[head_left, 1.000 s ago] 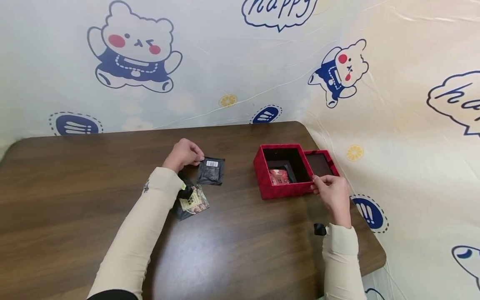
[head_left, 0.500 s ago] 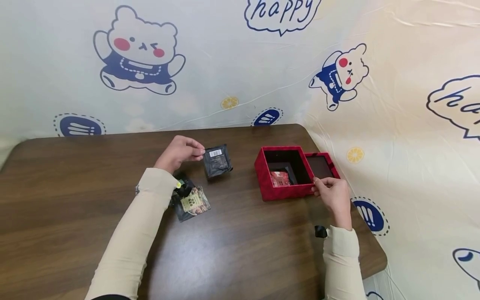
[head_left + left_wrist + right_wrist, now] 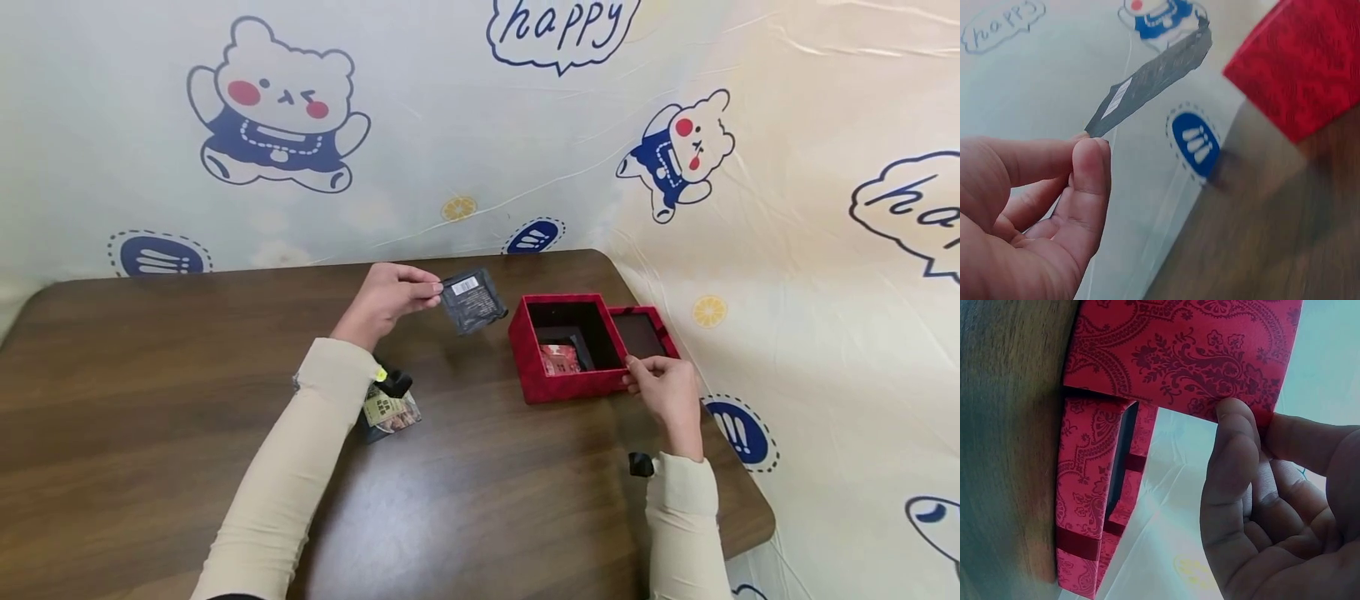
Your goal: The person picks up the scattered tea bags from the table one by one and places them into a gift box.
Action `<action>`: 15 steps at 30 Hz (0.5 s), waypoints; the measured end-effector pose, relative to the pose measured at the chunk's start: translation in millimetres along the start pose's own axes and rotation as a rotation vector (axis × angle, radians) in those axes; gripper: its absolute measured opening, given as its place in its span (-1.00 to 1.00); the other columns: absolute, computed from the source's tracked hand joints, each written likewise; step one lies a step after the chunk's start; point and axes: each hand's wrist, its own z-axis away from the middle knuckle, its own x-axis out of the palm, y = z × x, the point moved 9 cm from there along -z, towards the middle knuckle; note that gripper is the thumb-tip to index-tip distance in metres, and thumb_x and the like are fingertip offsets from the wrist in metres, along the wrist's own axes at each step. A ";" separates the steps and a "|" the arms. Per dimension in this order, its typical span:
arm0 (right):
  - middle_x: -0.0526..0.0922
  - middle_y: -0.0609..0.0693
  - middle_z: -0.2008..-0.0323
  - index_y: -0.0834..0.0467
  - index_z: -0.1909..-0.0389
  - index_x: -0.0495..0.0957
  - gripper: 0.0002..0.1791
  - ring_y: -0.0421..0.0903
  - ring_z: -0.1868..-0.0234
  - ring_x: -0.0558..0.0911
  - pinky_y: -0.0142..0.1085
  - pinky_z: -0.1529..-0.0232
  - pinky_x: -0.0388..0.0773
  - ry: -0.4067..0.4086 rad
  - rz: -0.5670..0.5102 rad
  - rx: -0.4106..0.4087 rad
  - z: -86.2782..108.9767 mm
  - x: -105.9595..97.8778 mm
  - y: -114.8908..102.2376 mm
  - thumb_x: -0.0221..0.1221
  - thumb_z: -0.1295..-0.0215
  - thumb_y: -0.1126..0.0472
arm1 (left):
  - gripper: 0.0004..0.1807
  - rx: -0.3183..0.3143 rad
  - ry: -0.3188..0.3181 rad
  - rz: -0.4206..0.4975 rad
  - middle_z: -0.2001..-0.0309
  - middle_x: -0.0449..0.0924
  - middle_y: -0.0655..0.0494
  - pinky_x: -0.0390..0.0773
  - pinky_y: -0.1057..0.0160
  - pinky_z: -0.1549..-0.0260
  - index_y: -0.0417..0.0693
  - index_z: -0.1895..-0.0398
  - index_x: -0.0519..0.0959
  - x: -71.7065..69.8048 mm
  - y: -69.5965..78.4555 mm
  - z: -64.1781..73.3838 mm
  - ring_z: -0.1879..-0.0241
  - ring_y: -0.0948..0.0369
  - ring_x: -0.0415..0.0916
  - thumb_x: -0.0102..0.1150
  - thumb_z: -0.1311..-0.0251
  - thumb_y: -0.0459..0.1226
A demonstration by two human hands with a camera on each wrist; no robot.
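Observation:
Between thumb and fingertips, my left hand [image 3: 392, 298] pinches a black packet [image 3: 474, 302] by one corner, with its barcode label facing up. The packet hangs above the table, just left of a red patterned box [image 3: 528, 379]. In the left wrist view the black packet [image 3: 1154, 75] appears nearly edge-on. My right hand [image 3: 666, 392] pinches the rim of the box at its near right corner. A red packet [image 3: 558, 360] and something dark lie inside the box. In the right wrist view, thumb and finger grip the edge of the red box [image 3: 1191, 356].
The red box lid [image 3: 639, 332], dark inside, lies right of the box. Partly hidden under my left wrist, a packet with a food picture [image 3: 393, 417] rests on the brown table [image 3: 480, 500]. A printed cloth [image 3: 420, 125] hangs behind.
My left hand has lifted the black packet off the table and carried it right, toward the box. The right hand and the box have stayed put.

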 end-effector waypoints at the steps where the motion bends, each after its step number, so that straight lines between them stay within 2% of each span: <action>1: 0.74 0.15 0.40 0.31 0.22 0.73 -0.64 0.14 0.34 0.74 -0.38 0.36 0.70 0.001 0.002 -0.001 -0.2 -0.5 -0.1 0.24 -0.43 0.04 | -0.74 0.007 0.002 0.006 0.24 0.61 -0.23 0.72 0.23 0.22 -0.49 0.09 0.62 4.3 1.7 0.4 0.51 0.23 0.63 0.37 -0.15 -0.53; 5: 0.74 0.15 0.40 0.30 0.22 0.74 -0.64 0.17 0.32 0.74 -0.38 0.36 0.69 0.008 0.005 -0.010 -1.6 -2.3 -1.2 0.24 -0.44 0.04 | -0.75 0.030 0.004 0.022 0.21 0.60 -0.27 0.73 0.24 0.27 -0.49 0.12 0.63 22.4 6.9 1.4 0.52 0.22 0.63 0.38 -0.13 -0.54; 9: 0.74 0.15 0.39 0.30 0.22 0.74 -0.64 0.18 0.31 0.74 -0.39 0.36 0.69 0.000 0.000 -0.007 -1.7 -2.2 -1.5 0.24 -0.43 0.03 | -0.75 0.029 -0.009 0.016 0.16 0.59 -0.30 0.73 0.22 0.26 -0.48 0.13 0.66 39.7 5.1 2.1 0.50 0.19 0.65 0.40 -0.12 -0.53; 15: 0.74 0.13 0.39 0.28 0.20 0.74 -0.62 0.01 0.39 0.73 -0.38 0.33 0.70 -0.011 0.002 0.013 -0.1 -2.3 2.0 0.23 -0.43 0.00 | -0.76 0.033 -0.027 0.033 0.15 0.59 -0.33 0.72 0.15 0.23 -0.49 0.15 0.67 65.6 2.0 4.1 0.49 0.15 0.68 0.40 -0.10 -0.55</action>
